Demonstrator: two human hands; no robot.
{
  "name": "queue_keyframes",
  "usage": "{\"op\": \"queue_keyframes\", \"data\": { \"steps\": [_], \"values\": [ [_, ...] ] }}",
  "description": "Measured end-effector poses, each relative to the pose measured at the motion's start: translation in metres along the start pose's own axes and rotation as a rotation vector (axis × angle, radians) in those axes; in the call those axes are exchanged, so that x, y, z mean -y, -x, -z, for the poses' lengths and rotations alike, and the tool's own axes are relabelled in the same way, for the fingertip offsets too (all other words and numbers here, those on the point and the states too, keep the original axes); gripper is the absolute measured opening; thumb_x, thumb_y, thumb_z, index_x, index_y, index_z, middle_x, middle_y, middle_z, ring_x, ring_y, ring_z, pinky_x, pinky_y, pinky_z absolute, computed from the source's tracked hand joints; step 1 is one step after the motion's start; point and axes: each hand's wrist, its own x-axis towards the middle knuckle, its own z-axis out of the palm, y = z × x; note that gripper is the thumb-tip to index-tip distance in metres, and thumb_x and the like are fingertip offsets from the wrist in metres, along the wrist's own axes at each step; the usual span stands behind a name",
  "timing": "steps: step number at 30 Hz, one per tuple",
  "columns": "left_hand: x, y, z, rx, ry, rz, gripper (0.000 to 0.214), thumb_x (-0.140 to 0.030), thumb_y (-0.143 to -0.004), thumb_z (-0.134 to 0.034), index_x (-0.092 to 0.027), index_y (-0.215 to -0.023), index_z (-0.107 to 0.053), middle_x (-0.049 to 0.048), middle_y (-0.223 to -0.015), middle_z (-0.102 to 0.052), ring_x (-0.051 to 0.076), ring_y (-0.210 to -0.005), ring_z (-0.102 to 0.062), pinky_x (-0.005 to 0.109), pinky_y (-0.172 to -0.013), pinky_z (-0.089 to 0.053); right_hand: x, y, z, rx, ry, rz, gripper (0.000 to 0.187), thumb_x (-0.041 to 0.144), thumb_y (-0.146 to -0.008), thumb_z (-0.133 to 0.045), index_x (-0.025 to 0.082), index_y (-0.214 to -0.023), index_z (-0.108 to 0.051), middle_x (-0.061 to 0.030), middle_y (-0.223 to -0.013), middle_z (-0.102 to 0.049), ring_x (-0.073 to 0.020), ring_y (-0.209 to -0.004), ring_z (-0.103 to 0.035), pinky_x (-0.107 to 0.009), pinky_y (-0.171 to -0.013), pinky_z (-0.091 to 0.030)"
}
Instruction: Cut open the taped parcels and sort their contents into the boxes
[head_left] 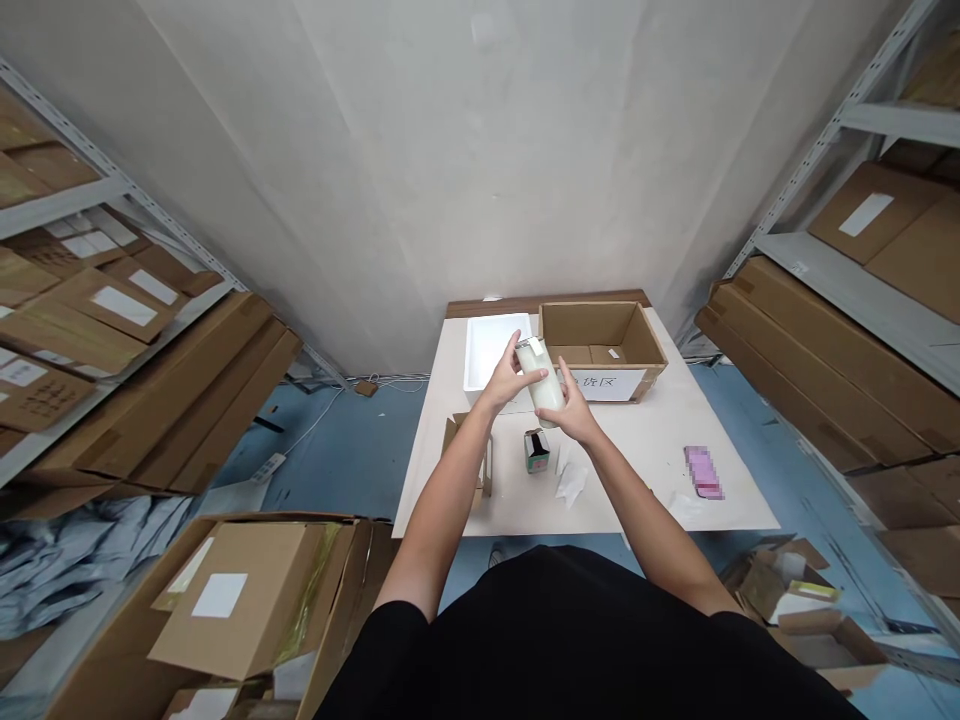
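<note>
Above the table, a pale cream cylindrical container (546, 388) is held tilted between both hands; its exact kind is unclear. My left hand (510, 374) wraps round its upper end, where a lighter white part with a dark edge shows. Lower down, my right hand (573, 408) closes on the container's other end. A small green box (537, 452) with a dark open top stands on the table below them. Crumpled white paper or plastic (572, 484) lies just right of that box. Partly behind my left forearm is an open brown carton (484, 470).
At the table's (517, 512) back stand a white tray (474, 356) and a large open cardboard box (654, 352) with a written label. A pink, pixelated item (703, 472) lies on the right. Shelves of cartons flank both sides; a carton-filled box (360, 570) stands at lower left.
</note>
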Motion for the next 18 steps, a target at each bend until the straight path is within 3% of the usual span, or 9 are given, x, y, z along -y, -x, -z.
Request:
{"op": "queue_keyframes", "data": {
  "steps": [3, 6, 11, 15, 18],
  "values": [
    [0.0, -0.001, 0.003, -0.036, 0.007, 0.028, 0.134, -0.042, -0.067, -0.1, -0.026, -0.173, -0.019, 0.0138, -0.137, -0.067, 0.027, -0.119, -0.068, 0.045, -0.108, -0.054, -0.002, 0.001, -0.002, -0.023, -0.019, 0.0, 0.142, 0.039, -0.066, -0.096, 0.036, -0.174, -0.004, -0.0104, -0.135, -0.067, -0.03, -0.114, -0.069, -0.046, -0.093, -0.063],
    [0.002, -0.001, 0.007, 0.036, 0.096, 0.067, 0.13, -0.044, -0.072, -0.096, -0.025, -0.173, -0.017, 0.0122, -0.127, -0.072, 0.026, -0.112, -0.071, 0.046, -0.105, -0.056, -0.007, 0.0, -0.003, 0.058, -0.103, -0.013, 0.141, 0.04, -0.069, -0.094, 0.037, -0.174, 0.001, -0.0106, -0.137, -0.066, -0.0289, -0.114, -0.07, -0.045, -0.095, -0.061],
    [0.01, -0.001, 0.01, -0.005, 0.098, 0.074, 0.131, -0.041, -0.067, -0.1, -0.03, -0.171, -0.021, 0.0124, -0.138, -0.067, 0.027, -0.119, -0.069, 0.046, -0.108, -0.054, -0.015, -0.002, -0.006, -0.09, -0.032, 0.004, 0.148, 0.038, -0.063, -0.098, 0.036, -0.174, 0.0, -0.009, -0.132, -0.067, -0.0279, -0.11, -0.07, -0.046, -0.098, -0.059],
    [0.016, 0.0, 0.008, 0.004, 0.073, 0.072, 0.129, -0.047, -0.069, -0.097, -0.03, -0.171, -0.02, 0.0139, -0.138, -0.066, 0.027, -0.116, -0.07, 0.049, -0.106, -0.055, -0.02, -0.002, -0.007, 0.01, -0.088, 0.005, 0.139, 0.04, -0.071, -0.092, 0.037, -0.174, 0.0, -0.009, -0.133, -0.068, -0.0279, -0.113, -0.07, -0.045, -0.096, -0.06],
    [0.015, 0.002, 0.003, -0.114, -0.122, 0.019, 0.117, -0.051, -0.071, -0.096, -0.031, -0.167, -0.033, 0.0151, -0.149, -0.058, 0.029, -0.125, -0.065, 0.044, -0.104, -0.056, -0.028, -0.002, -0.009, -0.055, 0.004, 0.012, 0.134, 0.038, -0.071, -0.09, 0.037, -0.174, -0.006, -0.0068, -0.126, -0.069, -0.0267, -0.104, -0.072, -0.044, -0.093, -0.061]
  ]
}}
